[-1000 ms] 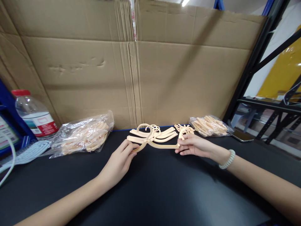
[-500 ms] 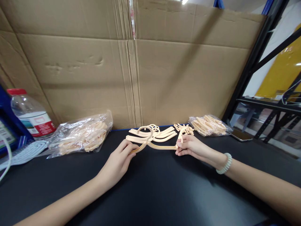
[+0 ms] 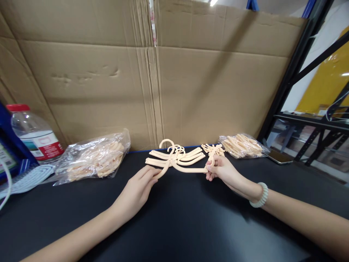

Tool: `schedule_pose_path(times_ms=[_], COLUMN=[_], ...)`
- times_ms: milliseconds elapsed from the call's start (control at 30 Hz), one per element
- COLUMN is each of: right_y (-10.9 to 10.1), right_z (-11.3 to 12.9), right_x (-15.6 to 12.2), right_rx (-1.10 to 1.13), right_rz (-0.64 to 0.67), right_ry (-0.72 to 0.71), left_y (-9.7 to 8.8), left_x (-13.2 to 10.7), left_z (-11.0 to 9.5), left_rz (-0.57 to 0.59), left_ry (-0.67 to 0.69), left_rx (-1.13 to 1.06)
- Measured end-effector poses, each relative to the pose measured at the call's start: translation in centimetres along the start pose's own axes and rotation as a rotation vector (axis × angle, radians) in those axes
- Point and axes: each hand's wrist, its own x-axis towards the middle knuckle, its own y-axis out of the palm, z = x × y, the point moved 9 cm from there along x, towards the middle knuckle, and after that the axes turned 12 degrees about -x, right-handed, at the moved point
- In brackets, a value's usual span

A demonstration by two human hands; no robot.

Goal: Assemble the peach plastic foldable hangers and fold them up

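My left hand (image 3: 141,185) is closed around the left arm of a cream plastic clothes hanger (image 3: 188,170), lifted a little over the black table. At the hanger's right end, my right hand (image 3: 224,170) pinches a small cream plastic piece (image 3: 213,153) that rises from that end. Whether this piece is joined to the hanger is hidden by the fingers. Just behind lie several matching hangers (image 3: 195,154), their arms stacked and their hooks overlapping. Beyond my right hand is a small pile of thin cream pieces (image 3: 207,148).
A clear bag of cream parts (image 3: 95,160) lies at left, another bag (image 3: 242,145) at right beside a phone-like flat object (image 3: 278,157). A red-capped bottle (image 3: 40,140) and a pale hairbrush (image 3: 29,178) are far left. Cardboard (image 3: 218,91) walls the back of the black table (image 3: 185,218).
The held hanger has been tilted: its hook now points up, and its smooth rounded face shows instead of the grooved side. Both hands keep their hold, the right one shifting slightly.
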Motion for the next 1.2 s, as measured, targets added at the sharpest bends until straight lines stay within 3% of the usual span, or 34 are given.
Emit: schedule_pose_path(times_ms=[400,567,700,800,900,967,1200], right_y=[-0.2,-2.3,-5.2,-5.9,-4.9,-4.2,-3.0], right_z=[2.1,2.9,3.3,3.2,2.4,2.0,1.7], right_x=[0.0,0.8,1.7,1.9,1.3,0.8,-0.1], right_rx=[0.052,0.167,0.028,-0.291,-0.647,-0.793,-0.985], right_rz=[0.066,0.065,0.074,0.219,0.468,0.567,0.639], right_ry=[-0.124,-0.167,-0.196,-0.202,-0.230,-0.249,-0.324], left_y=[-0.8,-1.2,-1.2,-1.1,-0.4,0.0,0.8], left_x=[0.1,0.1,0.1,0.2,0.1,0.0,-0.3], left_z=[0.1,0.9,1.2,0.5,-0.5,-1.0,-1.3], left_rz=[-0.092,-0.138,-0.123,-0.047,0.106,0.206,0.425], left_ry=[-0.021,-0.053,-0.060,-0.008,0.033,0.017,-0.035], left_rx=[0.050,0.049,0.048,0.092,0.115,0.118,0.037])
